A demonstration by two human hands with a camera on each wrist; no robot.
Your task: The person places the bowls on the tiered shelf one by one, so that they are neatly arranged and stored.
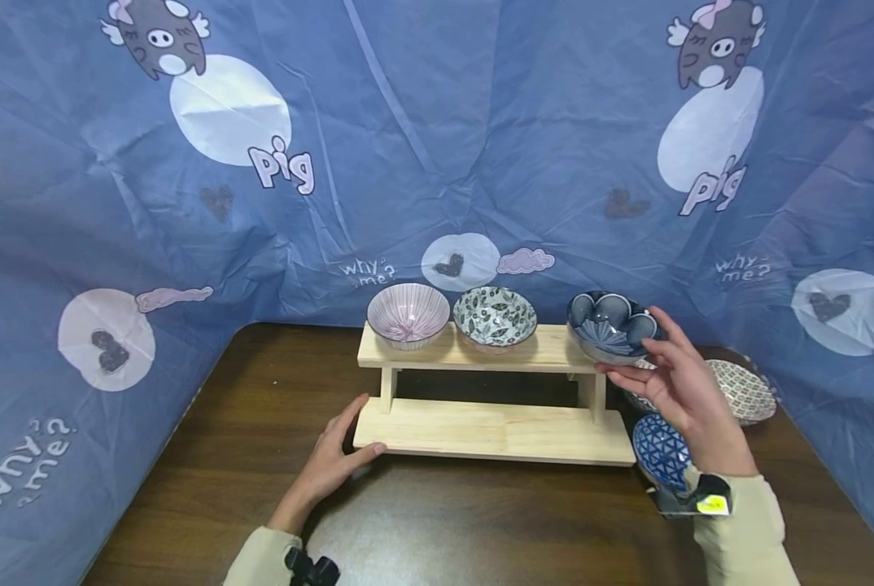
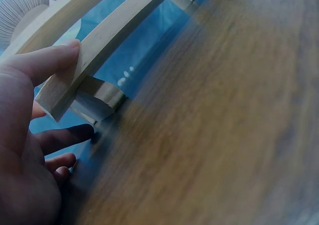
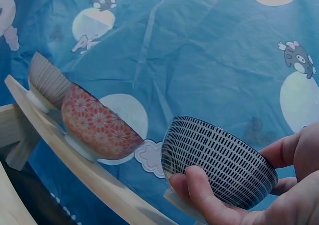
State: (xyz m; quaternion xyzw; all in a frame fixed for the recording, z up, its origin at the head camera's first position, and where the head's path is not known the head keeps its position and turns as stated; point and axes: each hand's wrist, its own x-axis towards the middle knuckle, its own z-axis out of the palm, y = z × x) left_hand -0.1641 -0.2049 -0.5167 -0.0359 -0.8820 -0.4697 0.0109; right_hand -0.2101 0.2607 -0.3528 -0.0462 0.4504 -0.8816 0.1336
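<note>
The right hand (image 1: 689,399) grips a dark blue bowl (image 1: 607,330) (dashes cover its outside) at the upper right end of the wooden stand (image 1: 495,431), whose lower left end the left hand (image 1: 327,464) holds. Farther left sit a leaf-patterned bowl (image 1: 495,317) and a striped bowl (image 1: 408,313).

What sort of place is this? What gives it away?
Looks like a makeshift indoor filming corner, though I can't be sure. Clues: a printed blue sheet hung round the back and sides, a dark wooden table, and a small wooden rack on it.
</note>
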